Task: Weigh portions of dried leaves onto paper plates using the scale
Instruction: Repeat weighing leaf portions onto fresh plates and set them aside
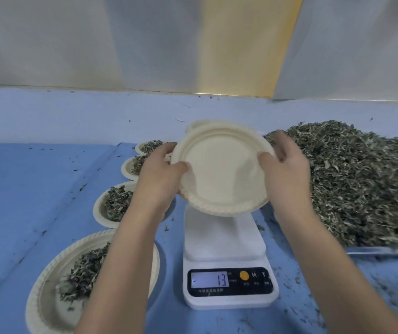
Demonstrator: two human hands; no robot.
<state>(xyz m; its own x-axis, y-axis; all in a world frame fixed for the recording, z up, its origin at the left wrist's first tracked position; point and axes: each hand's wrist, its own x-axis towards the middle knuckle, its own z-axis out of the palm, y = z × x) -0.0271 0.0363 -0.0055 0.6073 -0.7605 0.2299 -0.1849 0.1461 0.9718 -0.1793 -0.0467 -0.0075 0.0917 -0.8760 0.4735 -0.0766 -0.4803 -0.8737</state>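
Two clamped grips on tilted cream round paper plate.
At 9 o'clock left hand, at 3 right hand.

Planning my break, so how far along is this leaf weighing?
Done: four plates on the left already hold leaves. In hand: the left hand and right hand hold an empty plate above the scale, which reads minus 13. Left: that plate needs leaves, and a big leaf pile sits on the right.
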